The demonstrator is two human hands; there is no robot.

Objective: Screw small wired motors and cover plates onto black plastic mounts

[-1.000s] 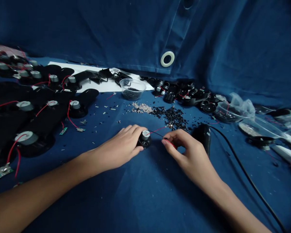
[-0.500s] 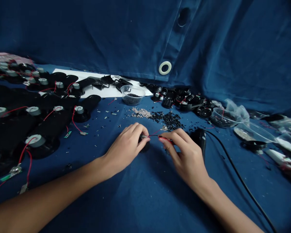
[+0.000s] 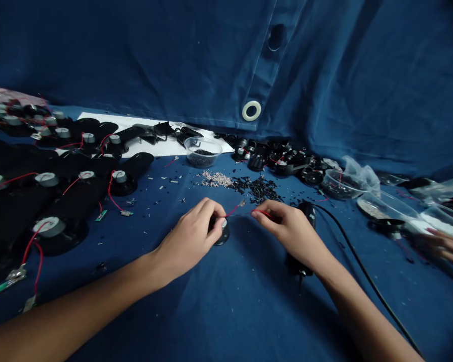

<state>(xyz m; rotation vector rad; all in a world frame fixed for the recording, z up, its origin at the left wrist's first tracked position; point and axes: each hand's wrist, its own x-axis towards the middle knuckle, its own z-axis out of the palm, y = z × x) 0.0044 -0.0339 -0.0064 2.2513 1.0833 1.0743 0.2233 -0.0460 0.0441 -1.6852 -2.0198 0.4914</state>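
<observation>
Close to the middle of the blue cloth, my left hand [image 3: 196, 229] has thumb and forefinger closed on a red wire [image 3: 232, 210]. A small metal piece [image 3: 243, 202] sits at the wire's far end. Partly hidden below those fingers is a black round part [image 3: 223, 235] with a pale centre. To the right, my right hand [image 3: 287, 223] pinches a thin red length [image 3: 263, 213] that looks like a wire; most of it is covered by the fingers. Beneath that hand lies a black corded tool [image 3: 302, 264] with a thin tip.
Black housings [image 3: 56, 201] with grey round pieces and red wires fill the left. Silver screws [image 3: 216, 179] and small black pieces [image 3: 264, 190] lie ahead, near a clear bowl [image 3: 203, 152]. More tubs [image 3: 342, 185], a black cable [image 3: 357, 261] and another person's hand [image 3: 447, 244] are at right.
My hands have moved slightly apart. The dark strand between them no longer shows clearly, and more of the black round part is visible. Another person's hand has come further into view at right.
</observation>
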